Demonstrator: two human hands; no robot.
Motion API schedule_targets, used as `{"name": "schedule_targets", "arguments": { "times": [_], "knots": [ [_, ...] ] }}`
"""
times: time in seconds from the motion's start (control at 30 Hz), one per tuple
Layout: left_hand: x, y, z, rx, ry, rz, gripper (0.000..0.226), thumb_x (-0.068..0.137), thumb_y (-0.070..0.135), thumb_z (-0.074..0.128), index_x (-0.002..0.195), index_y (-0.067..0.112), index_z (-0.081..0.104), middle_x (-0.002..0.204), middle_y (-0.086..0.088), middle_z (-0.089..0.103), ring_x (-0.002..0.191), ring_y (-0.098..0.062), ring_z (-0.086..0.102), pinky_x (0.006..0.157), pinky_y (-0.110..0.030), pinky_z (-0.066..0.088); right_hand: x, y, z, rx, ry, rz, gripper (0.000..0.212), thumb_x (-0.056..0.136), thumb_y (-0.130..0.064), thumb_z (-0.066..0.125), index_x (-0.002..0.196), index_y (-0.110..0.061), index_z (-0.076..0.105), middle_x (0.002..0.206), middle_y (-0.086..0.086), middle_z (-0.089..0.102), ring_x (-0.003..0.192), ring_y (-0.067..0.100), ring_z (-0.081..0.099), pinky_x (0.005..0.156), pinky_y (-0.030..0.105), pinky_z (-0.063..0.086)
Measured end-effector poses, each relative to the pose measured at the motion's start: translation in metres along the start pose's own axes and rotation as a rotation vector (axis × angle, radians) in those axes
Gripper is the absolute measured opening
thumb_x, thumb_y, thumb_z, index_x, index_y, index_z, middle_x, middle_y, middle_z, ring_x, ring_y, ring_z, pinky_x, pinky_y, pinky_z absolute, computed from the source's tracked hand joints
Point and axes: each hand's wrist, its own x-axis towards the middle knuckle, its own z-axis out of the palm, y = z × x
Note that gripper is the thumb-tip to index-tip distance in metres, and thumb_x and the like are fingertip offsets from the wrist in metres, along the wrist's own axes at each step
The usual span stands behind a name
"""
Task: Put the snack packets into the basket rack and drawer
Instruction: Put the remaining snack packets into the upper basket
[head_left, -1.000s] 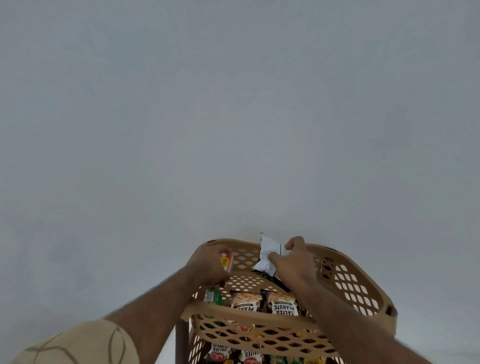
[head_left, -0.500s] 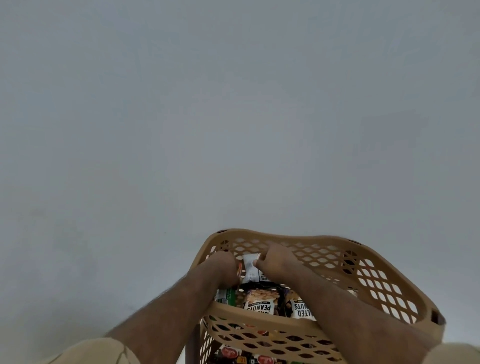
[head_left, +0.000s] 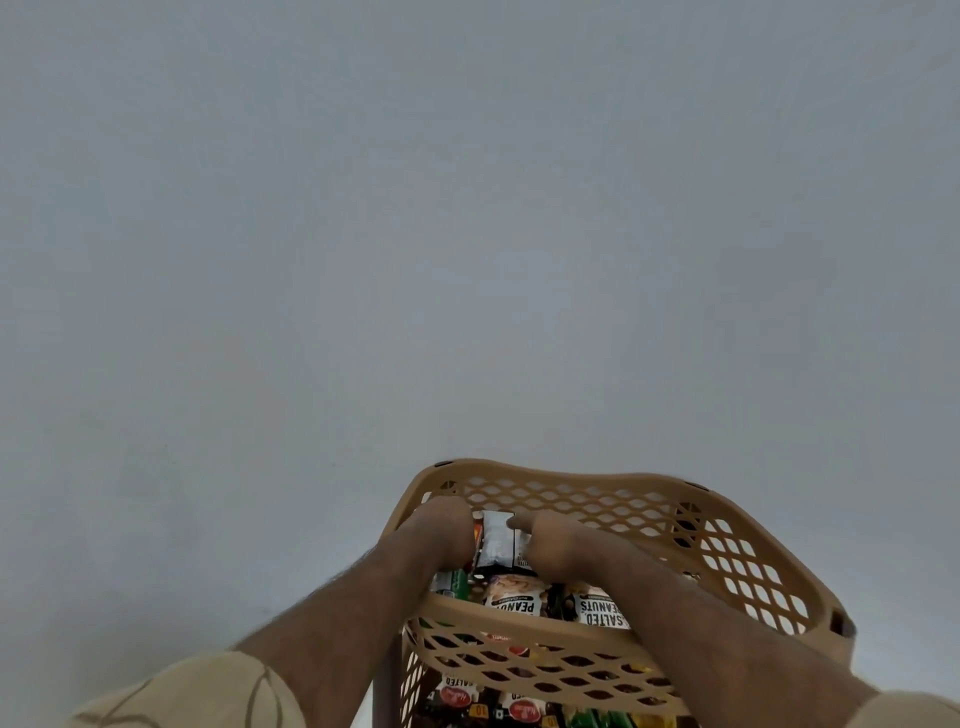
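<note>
A tan perforated basket (head_left: 571, 480) is the top tier of the rack, low in the head view. Both hands are down inside it. My left hand (head_left: 441, 530) sits at its left side against an orange-edged packet (head_left: 476, 535). My right hand (head_left: 558, 543) pinches a silver and white snack packet (head_left: 494, 543) that stands upright between the two hands. Salted peanut packets (head_left: 514, 597) and a green packet (head_left: 457, 584) lie in the basket below the hands. What my left fingers hold is hidden.
A lower tier (head_left: 519, 709) of the rack shows more red, green and yellow packets through the holes. A plain grey wall (head_left: 467, 234) fills everything behind the rack. The right half of the top basket holds no packets that I can see.
Both hands have gone lower into the basket and closer together. The silver packet, held above the rim a second ago, now stands inside between the hands.
</note>
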Motion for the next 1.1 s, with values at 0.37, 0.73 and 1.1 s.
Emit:
{"name": "schedule_targets", "arguments": {
  "times": [0.37,0.73,1.1],
  "knots": [
    [-0.068,0.03,-0.028,-0.325,0.46,0.172,0.017,0.089,0.021,0.053,0.087,0.02,0.07,0.082,0.011,0.067,0.081,-0.011,0.062,0.068,-0.023,0.048,-0.063,0.01,-0.026,0.192,0.289,-0.032,0.036,0.09,-0.009,0.05,0.124,-0.012,0.062,0.122,0.006,0.065,0.104,0.018,0.06,0.087,0.029,0.05],
    [-0.155,0.055,0.005,-0.412,0.902,0.327,0.009,0.087,0.016,0.063,0.092,0.018,0.071,0.087,0.009,0.063,0.085,-0.007,0.053,0.073,-0.021,0.04,-0.147,0.016,-0.015,0.199,0.772,-0.208,0.009,0.091,-0.023,0.056,0.094,-0.022,0.064,0.088,-0.008,0.067,0.081,0.009,0.062,0.068,0.026,0.05],
    [-0.218,0.055,0.137,-0.451,0.688,0.302,0.014,0.087,0.021,0.062,0.098,0.029,0.058,0.092,0.017,0.058,0.084,-0.002,0.054,0.068,-0.015,0.046,-0.229,0.049,0.043,0.196,1.177,-0.369,0.011,0.086,-0.017,0.059,0.087,-0.012,0.069,0.082,-0.003,0.067,0.082,0.017,0.059,0.076,0.037,0.049]
  ]
}}
